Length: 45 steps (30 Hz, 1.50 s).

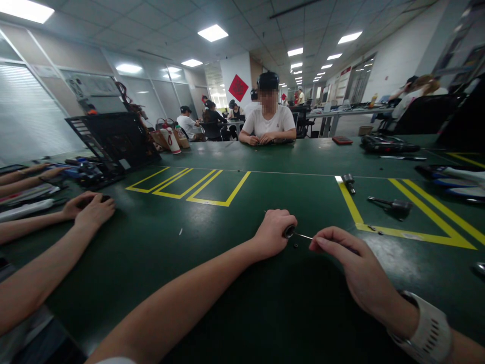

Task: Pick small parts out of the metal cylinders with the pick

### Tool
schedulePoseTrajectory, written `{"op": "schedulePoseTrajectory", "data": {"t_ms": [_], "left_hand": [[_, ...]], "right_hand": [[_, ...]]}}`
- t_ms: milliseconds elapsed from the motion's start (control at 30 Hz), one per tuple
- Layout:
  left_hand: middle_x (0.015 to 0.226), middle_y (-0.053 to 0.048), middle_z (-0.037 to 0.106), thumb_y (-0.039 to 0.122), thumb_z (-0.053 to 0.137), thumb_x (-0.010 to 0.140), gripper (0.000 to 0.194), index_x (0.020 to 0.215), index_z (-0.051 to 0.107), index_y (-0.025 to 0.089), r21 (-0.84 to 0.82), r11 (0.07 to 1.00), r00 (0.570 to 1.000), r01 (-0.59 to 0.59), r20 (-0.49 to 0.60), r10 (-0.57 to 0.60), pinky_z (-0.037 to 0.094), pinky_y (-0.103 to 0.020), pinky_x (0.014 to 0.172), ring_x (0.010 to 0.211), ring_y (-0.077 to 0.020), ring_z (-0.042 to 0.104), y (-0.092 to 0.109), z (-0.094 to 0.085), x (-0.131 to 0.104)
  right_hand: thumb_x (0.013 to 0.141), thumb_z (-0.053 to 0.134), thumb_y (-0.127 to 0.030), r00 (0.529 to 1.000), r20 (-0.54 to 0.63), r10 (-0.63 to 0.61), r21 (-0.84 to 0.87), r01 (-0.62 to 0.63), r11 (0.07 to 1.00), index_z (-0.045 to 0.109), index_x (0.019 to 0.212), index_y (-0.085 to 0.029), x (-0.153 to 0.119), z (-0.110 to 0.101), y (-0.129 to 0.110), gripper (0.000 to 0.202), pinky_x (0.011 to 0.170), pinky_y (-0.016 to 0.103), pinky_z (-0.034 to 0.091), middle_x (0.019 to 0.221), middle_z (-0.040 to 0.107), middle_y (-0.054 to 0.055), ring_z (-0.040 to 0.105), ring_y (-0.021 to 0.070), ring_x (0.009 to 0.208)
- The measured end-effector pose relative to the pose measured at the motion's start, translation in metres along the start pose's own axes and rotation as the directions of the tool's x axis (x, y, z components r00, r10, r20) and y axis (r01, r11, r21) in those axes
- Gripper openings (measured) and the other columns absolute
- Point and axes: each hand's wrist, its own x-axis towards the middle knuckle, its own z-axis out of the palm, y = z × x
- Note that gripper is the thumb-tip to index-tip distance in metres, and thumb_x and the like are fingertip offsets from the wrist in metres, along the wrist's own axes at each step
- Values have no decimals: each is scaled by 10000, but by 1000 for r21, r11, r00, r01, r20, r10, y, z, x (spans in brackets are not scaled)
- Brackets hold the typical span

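Left hand (272, 233) and right hand (350, 263) grip an unlabelled screwdriver (299, 234)

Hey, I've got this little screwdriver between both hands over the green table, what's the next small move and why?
Probably lower the tip to the small dark screw lying on the green table just under the shaft. The left hand grips the screwdriver at its metal collar, the right hand pinches the other end, and the tool sits level above the table, touching nothing.
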Motion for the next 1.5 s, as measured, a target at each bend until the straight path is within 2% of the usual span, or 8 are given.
{"op": "schedulePoseTrajectory", "data": {"t_ms": [133,533,733,967,1133,1267,1500], "left_hand": [[806,-18,561,58,504,712,130,779,539,164,17,1000,1000,7,6,-8,338,-290,711,788,-157,498,0,0,0],[831,-21,561,46,495,723,144,787,538,168,33,999,1000,22,18,-22,347,-306,736,806,-162,496,3,-2,-1],[841,-20,577,74,521,726,122,809,533,163,-48,998,999,30,-19,-31,374,-300,755,817,-157,520,0,1,-1],[841,-14,595,97,548,704,144,829,524,167,-164,984,997,-68,24,73,397,-297,787,827,-152,541,-1,-1,-2],[809,-6,592,109,569,695,139,809,523,174,-165,983,993,-75,72,88,403,-308,791,805,-154,544,1,-1,-2],[825,-9,580,104,561,711,135,821,521,171,-207,978,999,-38,16,42,407,-310,801,809,-151,537,0,0,-3],[829,-20,554,78,550,693,138,798,517,163,-350,937,993,-12,-112,-29,422,-281,718,791,-152,519,-6,5,-2]], "right_hand": [[790,551,-349,999,-50,-10,7,11,1000,607,682,-215,0,0,4,181,746,365,353,701,596,3,528,205,772],[778,511,-297,996,-92,8,-66,-14,998,544,602,-223,2,-2,6,194,658,338,319,600,515,-17,462,177,659],[778,514,-294,994,-108,31,-38,-35,999,539,600,-222,4,-1,10,194,656,334,319,590,500,-22,457,173,655],[782,514,-314,992,-113,57,-20,-60,998,548,608,-217,4,-1,12,202,645,334,324,604,507,-19,460,173,656],[768,536,-296,987,-160,3,44,4,999,557,608,-216,2,-1,9,181,634,328,333,602,509,-15,461,172,647],[769,546,-288,972,-226,-58,141,91,986,579,634,-217,-1,-3,9,156,621,324,345,623,523,-5,464,174,649],[770,579,-288,971,-218,-94,310,160,937,616,670,-222,-3,-2,7,125,640,312,372,664,551,-5,474,168,684]]}}
